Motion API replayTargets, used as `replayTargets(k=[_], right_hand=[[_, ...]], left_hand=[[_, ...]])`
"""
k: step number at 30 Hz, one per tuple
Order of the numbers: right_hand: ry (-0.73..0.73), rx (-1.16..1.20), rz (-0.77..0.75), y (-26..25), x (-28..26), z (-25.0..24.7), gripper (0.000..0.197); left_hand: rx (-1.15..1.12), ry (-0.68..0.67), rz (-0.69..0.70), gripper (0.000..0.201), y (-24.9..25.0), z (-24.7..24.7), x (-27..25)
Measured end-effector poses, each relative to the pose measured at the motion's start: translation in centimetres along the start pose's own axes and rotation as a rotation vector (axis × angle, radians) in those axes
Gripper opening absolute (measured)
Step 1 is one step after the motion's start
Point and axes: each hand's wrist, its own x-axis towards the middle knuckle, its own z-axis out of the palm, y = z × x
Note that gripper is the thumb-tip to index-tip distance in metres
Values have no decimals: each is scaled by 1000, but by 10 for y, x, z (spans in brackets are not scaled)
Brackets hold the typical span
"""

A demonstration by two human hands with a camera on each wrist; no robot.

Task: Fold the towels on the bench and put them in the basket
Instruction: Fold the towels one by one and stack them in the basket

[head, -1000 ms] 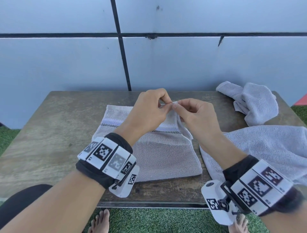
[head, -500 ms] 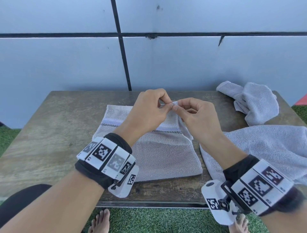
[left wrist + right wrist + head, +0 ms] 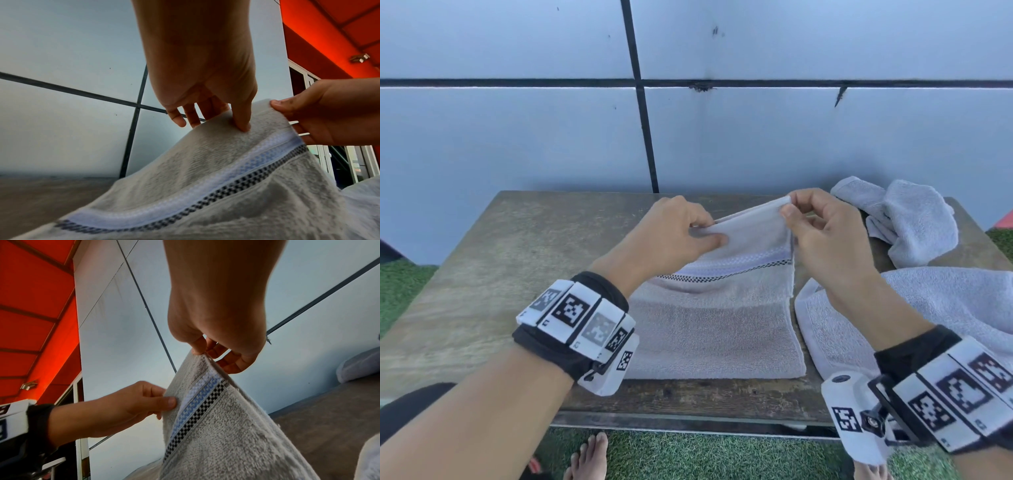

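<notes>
A grey towel (image 3: 715, 329) with a pale blue band and a black checked stripe lies folded on the wooden bench (image 3: 493, 274). Its far edge is lifted off the bench. My left hand (image 3: 709, 233) pinches that edge between thumb and fingers, and my right hand (image 3: 787, 209) pinches its right corner higher up. The left wrist view shows my left hand's (image 3: 242, 125) thumb pressed onto the towel (image 3: 205, 186). In the right wrist view my right hand (image 3: 201, 352) holds the towel's (image 3: 222, 434) top corner. No basket is in view.
A crumpled grey towel (image 3: 907, 219) lies at the bench's far right, and a larger grey towel (image 3: 928, 308) is spread at the right, close to the folded one. A pale panelled wall (image 3: 551, 137) stands behind the bench. Green turf (image 3: 688, 455) and bare feet show below the front edge.
My hands, which pinched one point of the towel close together, have drawn apart. The right hand moved right and up, stretching the far edge between them and lifting it.
</notes>
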Motion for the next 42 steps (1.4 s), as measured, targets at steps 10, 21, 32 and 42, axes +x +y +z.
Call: replayTargets(k=[10,21,32,42], right_hand=[[89,64,113,11,-3,-25,15],[122,75,152,17,-10,-50,16],[106,42,132,23,-27,-56,20],[116,67,131,9,-26,-52,21]], left_hand=[[208,-102,-72,23,-36,-25,-26],[239,48,-175,19,-63,-64,-52],[42,54,-194,8,-55,-73,-76],[-200,250,-200,3,-41,-88,-91]])
